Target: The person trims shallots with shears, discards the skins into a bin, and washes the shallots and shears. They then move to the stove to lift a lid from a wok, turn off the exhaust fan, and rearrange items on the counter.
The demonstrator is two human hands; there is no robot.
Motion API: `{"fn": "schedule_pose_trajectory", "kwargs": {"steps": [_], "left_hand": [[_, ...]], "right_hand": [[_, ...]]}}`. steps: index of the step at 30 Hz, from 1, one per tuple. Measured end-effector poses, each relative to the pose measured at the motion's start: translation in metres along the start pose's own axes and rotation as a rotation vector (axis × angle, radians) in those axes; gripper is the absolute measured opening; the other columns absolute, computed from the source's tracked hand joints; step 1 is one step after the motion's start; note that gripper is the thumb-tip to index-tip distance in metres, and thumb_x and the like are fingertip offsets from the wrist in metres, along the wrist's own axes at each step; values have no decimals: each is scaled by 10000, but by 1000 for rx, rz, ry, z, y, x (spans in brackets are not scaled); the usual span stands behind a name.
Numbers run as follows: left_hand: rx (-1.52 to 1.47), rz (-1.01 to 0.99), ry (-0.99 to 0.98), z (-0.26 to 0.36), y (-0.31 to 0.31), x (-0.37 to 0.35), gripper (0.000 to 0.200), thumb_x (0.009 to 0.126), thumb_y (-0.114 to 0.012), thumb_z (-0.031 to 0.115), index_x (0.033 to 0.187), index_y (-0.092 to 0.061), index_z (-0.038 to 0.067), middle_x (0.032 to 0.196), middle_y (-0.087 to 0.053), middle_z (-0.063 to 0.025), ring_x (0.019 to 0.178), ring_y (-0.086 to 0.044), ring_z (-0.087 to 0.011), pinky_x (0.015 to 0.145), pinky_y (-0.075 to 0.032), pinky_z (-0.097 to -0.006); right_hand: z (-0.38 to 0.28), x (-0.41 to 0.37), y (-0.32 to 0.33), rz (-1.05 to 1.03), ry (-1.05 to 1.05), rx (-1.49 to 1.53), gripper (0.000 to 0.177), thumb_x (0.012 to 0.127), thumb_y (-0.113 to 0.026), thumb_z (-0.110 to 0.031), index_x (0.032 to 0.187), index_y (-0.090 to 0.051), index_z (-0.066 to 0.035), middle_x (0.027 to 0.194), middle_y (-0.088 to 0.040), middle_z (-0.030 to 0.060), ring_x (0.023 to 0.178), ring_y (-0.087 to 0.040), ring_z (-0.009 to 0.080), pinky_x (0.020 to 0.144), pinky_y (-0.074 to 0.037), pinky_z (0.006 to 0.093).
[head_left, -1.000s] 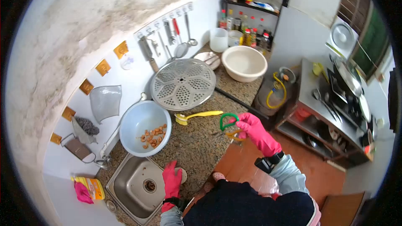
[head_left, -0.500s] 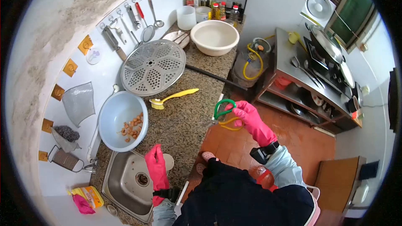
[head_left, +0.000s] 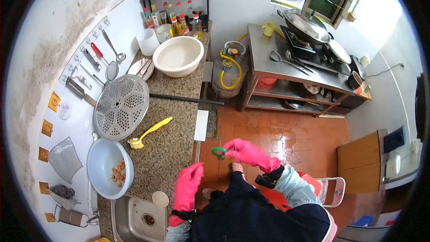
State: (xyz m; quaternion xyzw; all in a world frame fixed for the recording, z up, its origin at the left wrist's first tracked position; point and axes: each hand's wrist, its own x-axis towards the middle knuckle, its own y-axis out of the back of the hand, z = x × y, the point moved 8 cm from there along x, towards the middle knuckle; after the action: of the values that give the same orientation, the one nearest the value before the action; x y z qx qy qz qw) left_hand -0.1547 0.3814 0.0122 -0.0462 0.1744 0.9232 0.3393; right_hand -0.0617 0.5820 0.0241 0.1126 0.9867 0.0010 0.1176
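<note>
My right hand, in a pink rubber glove, grips scissors by the handles. A green handle loop shows in front of the fingers; the blades cannot be made out. My left hand, gloved in pink too, hovers by the counter's front edge with loosely bent fingers and nothing visible in them. To its left is the steel sink with a round pale disc at its corner. Behind the sink stands a light blue basin holding several small brownish-orange food pieces.
A yellow-handled brush lies on the granite counter. A perforated steamer plate leans at the wall, near a cream basin. Across the tiled floor stand a gas cylinder and a steel stove table. A red stool is behind me.
The view has turned right. My right hand has brought the scissors closer to my body, and they now look turned. My left hand has left the sink side and come nearer to them.
</note>
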Motion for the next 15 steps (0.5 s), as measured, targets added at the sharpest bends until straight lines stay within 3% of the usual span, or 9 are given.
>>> {"fn": "schedule_pose_trajectory", "kwargs": {"steps": [2, 3, 5, 6, 7, 9, 11, 13, 15], "left_hand": [[148, -218, -35, 13, -31, 19, 361, 888, -634, 241, 1187, -614, 39, 826, -626, -47, 725, -568, -118, 651, -461, -279], [148, -193, -35, 18, -37, 28, 361, 888, -634, 241, 1187, -614, 39, 826, -626, -47, 725, -568, -118, 651, -461, -279], [-104, -457, -97, 38, -72, 36, 308, 890, -642, 240, 1117, -637, 30, 847, -619, -24, 750, -555, -115, 663, -446, -265], [-172, -529, -44, 25, -83, 41, 288, 890, -639, 230, 1100, -640, 33, 814, -628, -14, 764, -563, -101, 670, -446, -254], [-174, -491, -45, 29, -84, 45, 288, 890, -639, 230, 1100, -640, 33, 814, -628, -14, 764, -563, -101, 670, -446, -254], [-173, -473, 39, 31, -93, 52, 268, 894, -631, 213, 1093, -640, 34, 845, -629, -10, 766, -568, -87, 679, -449, -243], [-171, -348, -31, 42, -96, 59, 258, 900, -623, 202, 1095, -636, 33, 860, -629, -10, 760, -568, -84, 679, -451, -239], [-164, -224, -106, 55, -98, 65, 248, 906, -614, 190, 1097, -632, 32, 874, -628, -9, 755, -568, -81, 679, -453, -235], [-482, -110, 10, 54, -97, 68, 247, 916, -597, 173, 1119, -619, 33, 906, -629, -14, 748, -566, -82, 677, -458, -232]], "right_hand": [[-13, 0, 3, -115, -12, -93, 238, 920, -611, -186, 1097, -605, -28, 972, -646, 37, 869, -600, 132, 799, -488, 283], [-17, 2, 0, -238, -36, -194, 249, 921, -611, -195, 1104, -607, -28, 984, -649, 38, 938, -599, 153, 862, -476, 304], [-10, 14, 11, -357, 55, -192, 257, 913, -620, -202, 1115, -612, -44, 975, -649, 30, 938, -593, 157, 858, -474, 305], [-17, 20, 16, -398, 204, -260, 256, 914, -625, -212, 1123, -624, -64, 991, -638, 19, 914, -584, 139, 803, -479, 293], [-26, 23, 20, -431, 354, -320, 257, 914, -630, -223, 1130, -636, -84, 1008, -627, 8, 889, -576, 122, 748, -483, 280], [-34, 35, 34, -492, 337, -361, 254, 915, -630, -210, 1137, -644, -86, 1039, -630, 17, 906, -585, 119, 780, -481, 275], [-31, 46, 46, -539, -67, -133, 259, 909, -638, -189, 1148, -642, -89, 1047, -635, 17, 928, -588, 112, 820, -478, 271], [-49, 56, 54, -568, -38, -21, 256, 909, -638, -184, 1147, -641, -91, 1045, -635, 16, 935, -586, 106, 824, -478, 268], [-57, 72, 62, -580, -11, 98, 254, 908, -639, -180, 1147, -640, -94, 1044, -636, 14, 942, -584, 99, 828, -479, 264]]}}
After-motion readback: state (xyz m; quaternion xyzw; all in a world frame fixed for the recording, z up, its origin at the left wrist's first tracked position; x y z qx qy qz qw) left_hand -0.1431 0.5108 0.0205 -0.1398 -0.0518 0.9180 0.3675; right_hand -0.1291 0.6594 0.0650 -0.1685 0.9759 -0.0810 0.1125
